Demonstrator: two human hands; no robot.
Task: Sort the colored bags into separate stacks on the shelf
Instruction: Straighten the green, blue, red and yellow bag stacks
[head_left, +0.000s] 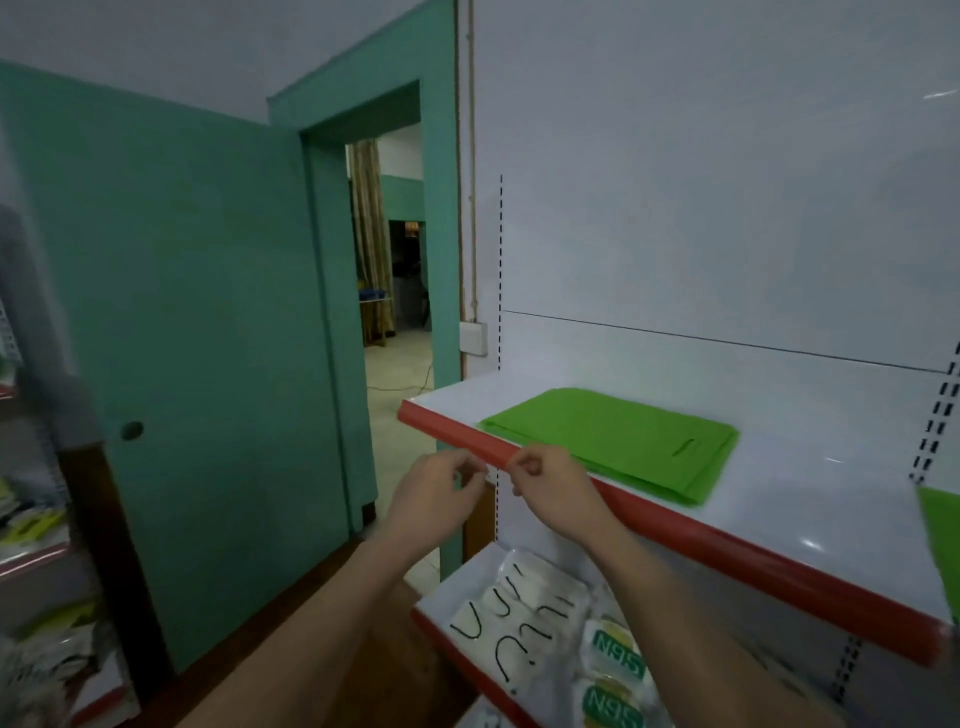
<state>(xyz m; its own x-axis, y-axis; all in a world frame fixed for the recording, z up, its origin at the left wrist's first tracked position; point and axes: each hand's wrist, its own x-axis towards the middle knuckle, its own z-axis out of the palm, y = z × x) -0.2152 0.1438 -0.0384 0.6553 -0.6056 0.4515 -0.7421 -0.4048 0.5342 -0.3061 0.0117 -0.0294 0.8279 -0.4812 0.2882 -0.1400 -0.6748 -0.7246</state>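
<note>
Head view, downward, near shelf

— Where are we looking right now?
— A small shop, it's looking like: white retail shelving with red edge strips is filling the right side.
— And below?
— Packaged masks are lying on the lower shelf, while more stocked racks are standing left of the green door.
</note>
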